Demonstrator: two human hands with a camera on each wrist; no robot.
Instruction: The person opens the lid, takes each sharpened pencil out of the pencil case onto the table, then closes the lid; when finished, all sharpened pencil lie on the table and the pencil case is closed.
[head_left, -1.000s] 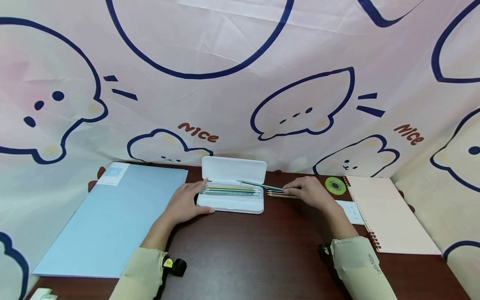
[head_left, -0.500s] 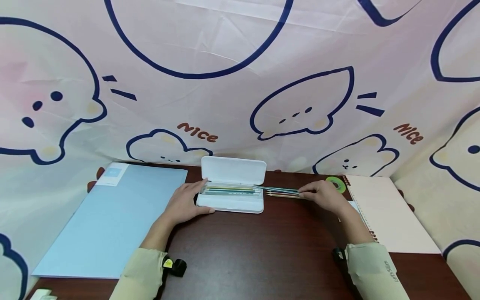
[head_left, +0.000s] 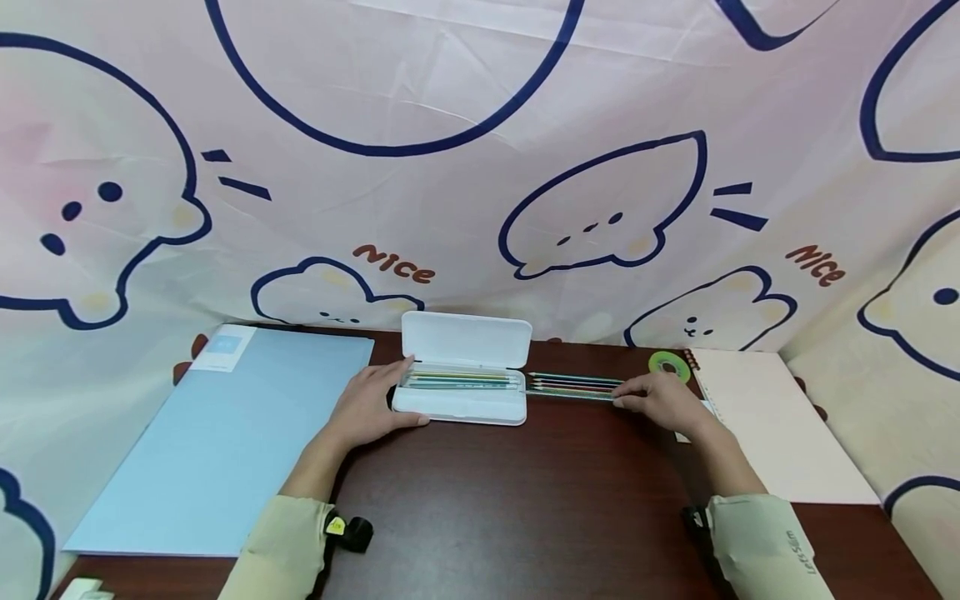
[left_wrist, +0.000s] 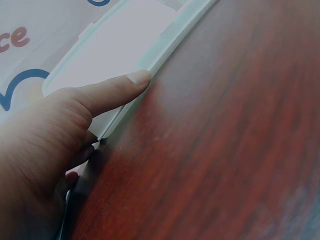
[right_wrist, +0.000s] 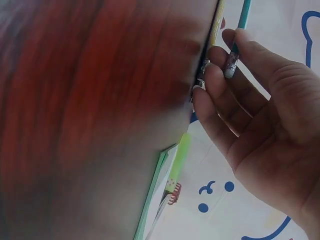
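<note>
Your left hand (head_left: 369, 410) rests against the 9 o'clock end of the open white pencil case (head_left: 461, 400), fingers along that end and thumb laid straight on the near rim; the left wrist view shows the thumb flat on the rim, not curled round it. Several pencils already lie inside the tray, lengthwise. The loose pencils (head_left: 572, 387) lie on the dark wooden table (head_left: 525, 500) just beyond the case's 3 o'clock end, long axis running 9 to 3 o'clock, in line with the tray. Your right hand (head_left: 660, 400) sits at their 3 o'clock ends; in the right wrist view its fingertips (right_wrist: 220, 75) bunch round the eraser ends, pinching them together. The right hand is the nearer one; the case lies at 9 o'clock from those fingers. A green tape roll (head_left: 670, 367) and spiral notebook (head_left: 772, 425) sit at 3 o'clock, a blue folder (head_left: 225, 442) at 9 o'clock.
</note>
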